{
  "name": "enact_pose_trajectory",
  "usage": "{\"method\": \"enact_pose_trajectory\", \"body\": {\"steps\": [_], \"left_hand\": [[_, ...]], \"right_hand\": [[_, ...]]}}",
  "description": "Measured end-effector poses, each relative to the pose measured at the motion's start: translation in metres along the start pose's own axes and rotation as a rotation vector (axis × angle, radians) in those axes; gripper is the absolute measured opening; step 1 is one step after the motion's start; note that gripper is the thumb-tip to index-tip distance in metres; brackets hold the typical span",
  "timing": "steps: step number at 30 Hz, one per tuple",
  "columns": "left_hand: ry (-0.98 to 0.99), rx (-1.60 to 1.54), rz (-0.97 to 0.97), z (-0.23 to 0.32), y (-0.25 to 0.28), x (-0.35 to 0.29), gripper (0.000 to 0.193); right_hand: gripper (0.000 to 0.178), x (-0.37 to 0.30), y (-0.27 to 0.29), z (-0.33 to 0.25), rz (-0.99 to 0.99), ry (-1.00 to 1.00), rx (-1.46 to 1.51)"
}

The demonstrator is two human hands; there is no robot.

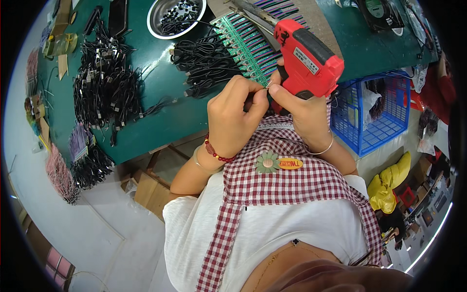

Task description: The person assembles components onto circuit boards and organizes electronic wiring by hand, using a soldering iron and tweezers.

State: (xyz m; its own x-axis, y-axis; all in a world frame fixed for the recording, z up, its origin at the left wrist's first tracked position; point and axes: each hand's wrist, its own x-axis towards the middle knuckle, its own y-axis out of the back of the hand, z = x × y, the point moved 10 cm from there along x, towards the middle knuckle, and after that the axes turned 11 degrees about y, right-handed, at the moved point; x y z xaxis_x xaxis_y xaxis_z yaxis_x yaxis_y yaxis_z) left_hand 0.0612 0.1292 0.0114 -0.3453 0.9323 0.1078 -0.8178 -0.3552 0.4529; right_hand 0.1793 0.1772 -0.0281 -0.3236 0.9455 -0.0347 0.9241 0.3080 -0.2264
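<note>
My right hand (304,114) is wrapped round a red soldering gun (311,58) with black trim, its long metal nozzle pointing to the far left over a green circuit board panel (243,44). The fingertips of my left hand (238,112) are pinched together and meet my right thumb just in front of the panel's near edge. A tiny light thing shows between the fingertips, too small to name. Rows of thin coloured wires stick out from the panel's right side. Black cables (206,63) lie bundled along its left side.
On the green table (160,119) stands a metal bowl (176,19) of small black parts. A large heap of black cables (104,82) lies at left, with pink wire bundles (61,173) hanging past the edge. A blue crate (372,114) stands at right below the tabletop.
</note>
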Motion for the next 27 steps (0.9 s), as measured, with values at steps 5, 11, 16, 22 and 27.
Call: {"method": "enact_pose_trajectory", "body": {"steps": [5,11,16,22,27], "left_hand": [[0.033,0.036,0.063,-0.007,0.007,0.003,0.010],[-0.019,0.306,0.094,-0.017,0.004,0.010,0.008],[-0.014,0.388,0.054,-0.022,-0.005,0.009,0.010],[-0.096,0.449,0.092,-0.016,-0.007,0.009,0.012],[-0.049,0.456,0.091,-0.017,-0.008,0.009,0.014]], "right_hand": [[0.011,0.006,0.003,-0.004,-0.045,0.052,-0.143],[0.033,-0.009,0.047,-0.009,0.063,0.049,-0.105],[0.034,-0.051,0.089,0.009,0.025,-0.021,-0.086],[0.022,-0.098,0.127,0.029,-0.022,-0.057,-0.217],[0.015,-0.100,0.121,0.029,-0.143,-0.017,-0.432]]}}
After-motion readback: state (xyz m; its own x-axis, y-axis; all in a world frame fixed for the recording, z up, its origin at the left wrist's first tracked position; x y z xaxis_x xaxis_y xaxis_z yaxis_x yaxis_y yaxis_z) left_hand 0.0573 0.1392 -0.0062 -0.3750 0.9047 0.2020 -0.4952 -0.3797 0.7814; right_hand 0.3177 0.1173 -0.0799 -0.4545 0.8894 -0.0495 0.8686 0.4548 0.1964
